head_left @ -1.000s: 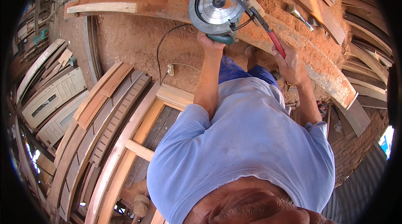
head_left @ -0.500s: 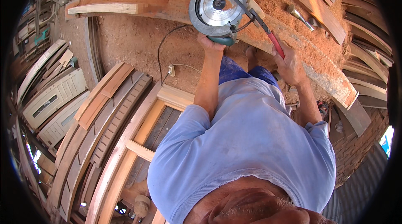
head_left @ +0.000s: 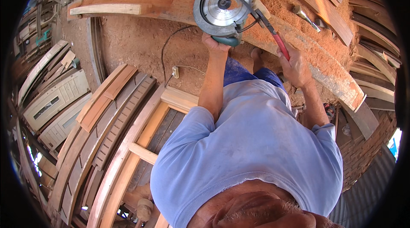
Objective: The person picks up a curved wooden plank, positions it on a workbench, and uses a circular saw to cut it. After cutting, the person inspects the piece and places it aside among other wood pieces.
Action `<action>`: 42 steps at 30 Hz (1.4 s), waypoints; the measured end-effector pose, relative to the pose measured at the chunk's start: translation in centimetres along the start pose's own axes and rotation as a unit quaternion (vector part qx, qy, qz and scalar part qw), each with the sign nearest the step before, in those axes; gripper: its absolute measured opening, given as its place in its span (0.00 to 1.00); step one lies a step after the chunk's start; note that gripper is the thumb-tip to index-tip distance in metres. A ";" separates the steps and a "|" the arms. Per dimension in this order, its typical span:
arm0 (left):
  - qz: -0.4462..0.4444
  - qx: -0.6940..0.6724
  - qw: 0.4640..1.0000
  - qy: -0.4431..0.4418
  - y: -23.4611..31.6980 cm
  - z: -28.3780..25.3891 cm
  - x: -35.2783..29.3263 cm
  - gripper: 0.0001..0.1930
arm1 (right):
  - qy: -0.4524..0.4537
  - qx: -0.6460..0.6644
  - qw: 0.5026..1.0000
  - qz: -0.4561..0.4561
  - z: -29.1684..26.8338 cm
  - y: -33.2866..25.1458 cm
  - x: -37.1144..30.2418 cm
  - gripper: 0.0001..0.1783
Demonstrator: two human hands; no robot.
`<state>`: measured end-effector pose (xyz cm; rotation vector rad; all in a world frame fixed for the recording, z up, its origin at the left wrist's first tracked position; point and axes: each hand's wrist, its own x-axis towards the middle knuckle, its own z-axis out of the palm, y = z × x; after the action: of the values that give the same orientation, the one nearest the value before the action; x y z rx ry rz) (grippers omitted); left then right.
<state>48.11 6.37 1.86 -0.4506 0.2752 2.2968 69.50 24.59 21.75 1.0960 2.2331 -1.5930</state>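
Observation:
My left hand (head_left: 215,43) is closed around the green body of a circular saw (head_left: 228,40), holding it up with its round toothed blade (head_left: 222,6) facing me. A grey guard curves around part of the blade. My right hand (head_left: 295,65) is wrapped around the red handle of a long dark tool (head_left: 282,45). Its bar slants up to the left across the face of the saw; I cannot tell its exact kind. The left fingertips are hidden behind the saw.
A long plank (head_left: 329,78) stretches across in front of me, with sawdust beyond it. A brush-like tool (head_left: 304,16) lies there. A black cord (head_left: 163,53) trails over the ground to the left. Stacked boards (head_left: 111,100) and a wooden frame (head_left: 143,153) stand at the left.
The circular saw and my left hand have shifted very slightly to the right. Both hands keep their grips.

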 end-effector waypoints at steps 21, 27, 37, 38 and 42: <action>-0.004 0.001 1.000 -0.014 -0.3 0.6 -0.1 0.23 | 0.020 0.026 0.999 -0.013 0.0 0.2 0.0 0.25; -0.018 -0.020 0.999 -0.020 0.0 0.3 0.1 0.24 | 0.059 0.054 0.997 -0.015 0.0 1.5 0.0 0.12; -0.010 -0.004 1.000 -0.007 -0.1 0.6 0.1 0.23 | 0.048 0.209 0.977 0.008 -0.3 0.6 -1.9 0.20; -0.012 -0.004 1.000 0.000 -0.1 0.5 0.1 0.23 | 0.029 0.227 0.973 0.012 -0.1 1.1 -2.1 0.22; -0.022 -0.002 1.000 0.001 0.0 0.3 0.2 0.22 | -0.043 0.326 0.944 0.032 0.7 1.9 -3.5 0.31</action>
<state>47.95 6.62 2.03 -0.4570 0.2596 2.2549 73.08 22.66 22.00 1.1817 1.6140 -2.3768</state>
